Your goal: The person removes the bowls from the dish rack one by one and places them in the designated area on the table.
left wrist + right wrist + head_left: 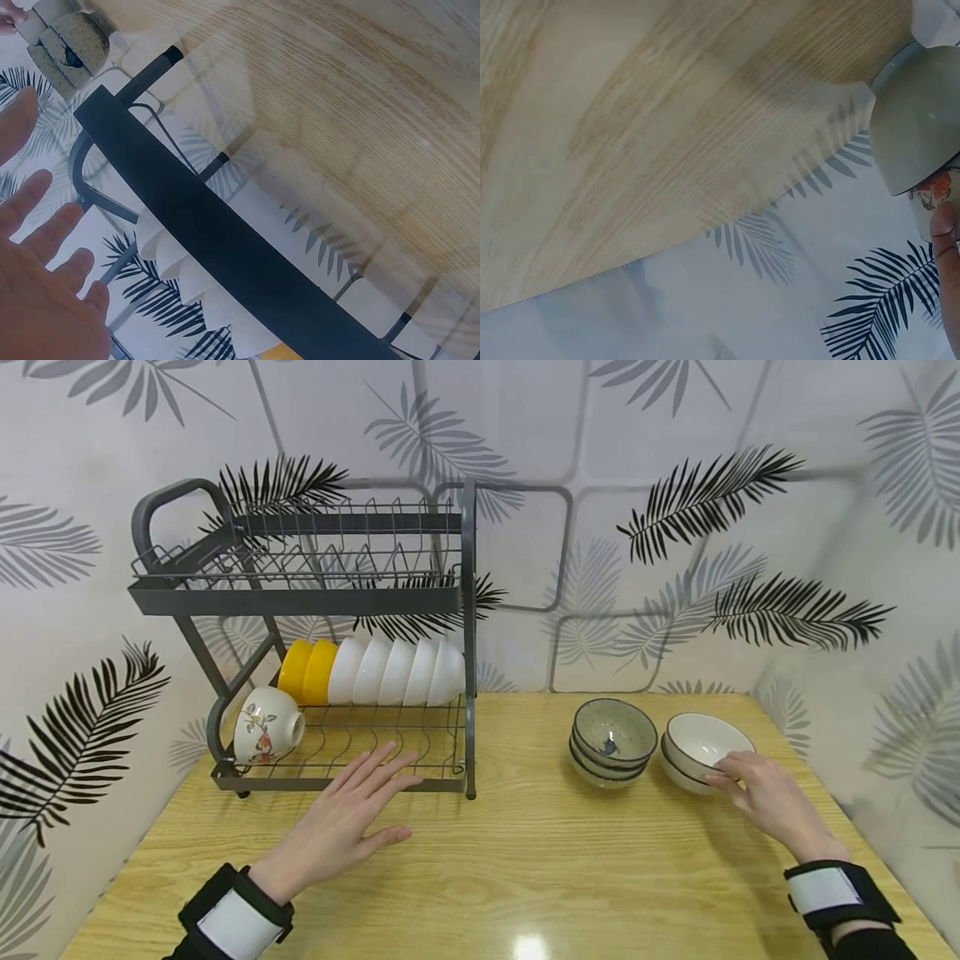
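At the right, my right hand (772,797) pinches the near right rim of a white bowl (705,743), the upper one of a small stack. In the right wrist view a finger (945,232) lies against this bowl's patterned outer wall (934,189), with a grey-green bowl (919,112) beside it. My left hand (348,818) is held with fingers spread in front of the dish rack (300,602), holding nothing. A flowered bowl (266,727) leans on its side at the rack's lower left.
Speckled grey-green bowls (613,735) are stacked just left of the white one. Yellow bowls (307,672) and several white bowls (393,672) stand on edge along the back of the lower rack tier. Behind the wooden table (525,860) is a leaf-patterned wall covering (525,435).
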The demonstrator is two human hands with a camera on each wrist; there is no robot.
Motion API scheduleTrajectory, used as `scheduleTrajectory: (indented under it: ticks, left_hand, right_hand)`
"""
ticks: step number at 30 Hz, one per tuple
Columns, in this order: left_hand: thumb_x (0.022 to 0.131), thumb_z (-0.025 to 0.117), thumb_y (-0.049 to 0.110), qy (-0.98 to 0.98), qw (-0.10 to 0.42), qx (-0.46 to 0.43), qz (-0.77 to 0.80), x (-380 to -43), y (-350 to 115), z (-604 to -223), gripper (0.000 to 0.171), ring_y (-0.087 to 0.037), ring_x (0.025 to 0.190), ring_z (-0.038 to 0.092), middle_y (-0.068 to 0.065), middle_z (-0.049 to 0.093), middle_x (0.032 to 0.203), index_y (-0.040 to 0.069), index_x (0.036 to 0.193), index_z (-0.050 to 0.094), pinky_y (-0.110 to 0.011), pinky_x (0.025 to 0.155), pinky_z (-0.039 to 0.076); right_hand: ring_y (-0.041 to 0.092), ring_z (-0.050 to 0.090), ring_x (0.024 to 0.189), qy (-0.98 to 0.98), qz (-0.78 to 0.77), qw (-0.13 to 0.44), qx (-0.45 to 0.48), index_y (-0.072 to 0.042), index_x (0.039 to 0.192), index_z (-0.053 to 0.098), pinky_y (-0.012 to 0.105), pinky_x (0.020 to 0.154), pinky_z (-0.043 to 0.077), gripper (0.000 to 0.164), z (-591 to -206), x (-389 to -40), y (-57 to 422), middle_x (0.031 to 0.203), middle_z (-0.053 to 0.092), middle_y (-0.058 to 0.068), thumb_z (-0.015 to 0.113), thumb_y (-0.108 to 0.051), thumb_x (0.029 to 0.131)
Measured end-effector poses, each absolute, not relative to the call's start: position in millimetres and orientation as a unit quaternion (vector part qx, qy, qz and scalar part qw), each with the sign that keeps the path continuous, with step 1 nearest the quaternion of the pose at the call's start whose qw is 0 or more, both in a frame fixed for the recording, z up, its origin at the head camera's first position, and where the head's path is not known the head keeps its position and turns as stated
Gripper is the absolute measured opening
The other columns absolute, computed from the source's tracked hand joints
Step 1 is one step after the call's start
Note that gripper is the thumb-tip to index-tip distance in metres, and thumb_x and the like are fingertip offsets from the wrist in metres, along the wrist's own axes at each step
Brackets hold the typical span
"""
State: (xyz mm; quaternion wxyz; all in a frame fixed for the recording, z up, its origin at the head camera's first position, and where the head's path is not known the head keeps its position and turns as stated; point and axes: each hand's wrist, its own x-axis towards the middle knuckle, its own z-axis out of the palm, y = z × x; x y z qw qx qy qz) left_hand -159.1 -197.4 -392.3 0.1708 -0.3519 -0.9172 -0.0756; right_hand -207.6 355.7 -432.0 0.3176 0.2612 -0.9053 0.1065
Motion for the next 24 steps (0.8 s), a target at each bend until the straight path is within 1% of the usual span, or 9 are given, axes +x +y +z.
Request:
scheduleTrajectory:
  ticks: [4, 9, 11, 16, 20, 22, 24]
  left_hand:
    - [0.090, 0.073, 0.042, -0.918, 0.172, -0.349, -0.078, -158.9, -197.5, -393.4, 0.063, -0.033, 0.152, 0.031, -0.009, 0.044, 0.159, 0.016, 0.144, 0.053, -0.047, 0.127, 0.020]
    - [0.089, 0.074, 0.040, -0.918, 0.172, -0.348, -0.084, -158.5, -198.1, -394.3, 0.063, -0.033, 0.152, 0.031, -0.008, 0.044, 0.159, 0.015, 0.143, 0.053, -0.044, 0.129, 0.017]
    - [0.089, 0.074, 0.040, -0.917, 0.172, -0.349, -0.084, -158.6, -198.6, -394.3, 0.063, -0.033, 0.152, 0.031, -0.008, 0.043, 0.159, 0.015, 0.143, 0.054, -0.045, 0.128, 0.018]
    - [0.088, 0.075, 0.040, -0.917, 0.171, -0.349, -0.085, -158.9, -199.2, -393.6, 0.064, -0.034, 0.152, 0.031, -0.007, 0.042, 0.160, 0.014, 0.142, 0.054, -0.051, 0.125, 0.023]
    - [0.088, 0.074, 0.040, -0.917, 0.167, -0.351, -0.086, -159.2, -198.7, -393.2, 0.064, -0.036, 0.151, 0.032, -0.008, 0.042, 0.160, 0.014, 0.142, 0.054, -0.052, 0.124, 0.024]
    - [0.088, 0.074, 0.040, -0.918, 0.166, -0.350, -0.086, -159.0, -198.3, -393.1, 0.064, -0.036, 0.151, 0.032, -0.008, 0.043, 0.160, 0.014, 0.143, 0.054, -0.053, 0.124, 0.024]
    - [0.089, 0.074, 0.040, -0.919, 0.164, -0.347, -0.089, -158.6, -198.2, -392.9, 0.064, -0.036, 0.151, 0.032, -0.008, 0.043, 0.160, 0.014, 0.143, 0.053, -0.053, 0.124, 0.024]
  right_hand:
    - [0.009, 0.054, 0.063, -0.911, 0.109, 0.303, 0.257, -0.015, 0.073, 0.068, 0.033, 0.056, 0.047, 0.021, -434.1, -210.3, 356.6, 0.069, 0.059, -0.009, 0.084, -0.004, 0.070]
    - [0.004, 0.048, 0.062, -0.916, 0.110, 0.291, 0.253, -0.017, 0.071, 0.066, 0.028, 0.055, 0.042, 0.022, -437.9, -214.3, 358.7, 0.067, 0.056, -0.012, 0.084, -0.005, 0.072]
    - [0.002, 0.046, 0.062, -0.916, 0.113, 0.290, 0.254, -0.017, 0.071, 0.065, 0.027, 0.054, 0.040, 0.023, -439.3, -215.4, 359.2, 0.066, 0.055, -0.012, 0.084, -0.005, 0.072]
    - [0.002, 0.046, 0.062, -0.913, 0.122, 0.289, 0.260, -0.016, 0.072, 0.067, 0.027, 0.054, 0.040, 0.021, -440.1, -216.5, 359.5, 0.066, 0.055, -0.012, 0.084, -0.004, 0.073]
    - [0.001, 0.044, 0.062, -0.917, 0.123, 0.278, 0.258, -0.015, 0.071, 0.066, 0.025, 0.054, 0.038, 0.021, -438.0, -215.8, 358.7, 0.065, 0.054, -0.012, 0.083, -0.003, 0.074]
    - [0.003, 0.047, 0.061, -0.924, 0.121, 0.266, 0.247, -0.015, 0.071, 0.067, 0.026, 0.054, 0.039, 0.020, -436.3, -215.2, 358.3, 0.065, 0.055, -0.011, 0.083, -0.004, 0.075]
    - [0.007, 0.054, 0.062, -0.933, 0.119, 0.246, 0.234, -0.014, 0.073, 0.069, 0.028, 0.056, 0.043, 0.016, -434.0, -214.7, 358.4, 0.067, 0.060, -0.009, 0.083, -0.006, 0.077]
